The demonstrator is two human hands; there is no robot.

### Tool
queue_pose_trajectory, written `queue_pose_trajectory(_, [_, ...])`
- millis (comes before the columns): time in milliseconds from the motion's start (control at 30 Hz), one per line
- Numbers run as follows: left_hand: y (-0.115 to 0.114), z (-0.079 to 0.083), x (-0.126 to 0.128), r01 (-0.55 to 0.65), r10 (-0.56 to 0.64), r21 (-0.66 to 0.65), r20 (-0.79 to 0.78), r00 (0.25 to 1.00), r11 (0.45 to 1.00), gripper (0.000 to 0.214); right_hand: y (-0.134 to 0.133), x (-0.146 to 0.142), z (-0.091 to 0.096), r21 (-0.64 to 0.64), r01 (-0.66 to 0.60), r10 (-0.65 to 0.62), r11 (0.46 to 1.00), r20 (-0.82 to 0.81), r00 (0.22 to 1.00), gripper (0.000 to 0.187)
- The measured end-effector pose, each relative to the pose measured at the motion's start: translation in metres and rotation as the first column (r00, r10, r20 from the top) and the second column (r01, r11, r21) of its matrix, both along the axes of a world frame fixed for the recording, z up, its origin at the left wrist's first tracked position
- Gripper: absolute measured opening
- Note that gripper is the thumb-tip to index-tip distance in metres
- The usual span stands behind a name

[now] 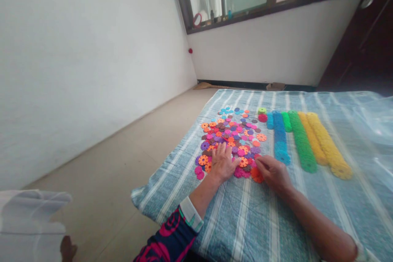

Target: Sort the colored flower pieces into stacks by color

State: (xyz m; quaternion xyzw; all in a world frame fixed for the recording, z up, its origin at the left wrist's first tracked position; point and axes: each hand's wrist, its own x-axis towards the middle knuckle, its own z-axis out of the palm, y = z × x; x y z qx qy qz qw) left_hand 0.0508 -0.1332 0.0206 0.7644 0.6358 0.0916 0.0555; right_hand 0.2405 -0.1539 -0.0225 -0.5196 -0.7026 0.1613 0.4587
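A loose pile of flower-shaped plastic discs (243, 150) in orange, pink, purple, brown, red and blue lies on the striped cloth (172, 184). Spread flat over the pile's near part is my left hand (221, 163), its fingers apart on the discs. At the pile's right edge my right hand (274, 174) has thumb and forefinger pinched together. A red disc (257, 157) shows at those fingertips; whether they grip it is unclear. An orange disc (256, 175) lies just left of the right hand.
Overlapping rows of blue discs (279, 131), green discs (302, 143) and yellow discs (330, 147) lie on the right, with a short red stack (262, 118) farther back. Clear plastic (374, 118) covers the far right. A white wall (92, 49) rises beyond the floor on the left.
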Motion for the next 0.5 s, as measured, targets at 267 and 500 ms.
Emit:
queue_pose_trajectory(267, [-0.036,0.001,0.001,0.090,-0.090,0.029,0.018,0.996,0.996,0.055,-0.001,0.002,0.002,-0.009,0.003,-0.003,1.000,0.030,1.000,0.028])
queue_pose_trajectory(500, [-0.047,-0.005,0.002,0.105,-0.105,-0.001,0.024,0.994,0.994,0.063,-0.001,0.002,0.002,-0.001,0.011,-0.011,1.000,0.048,0.999,0.029])
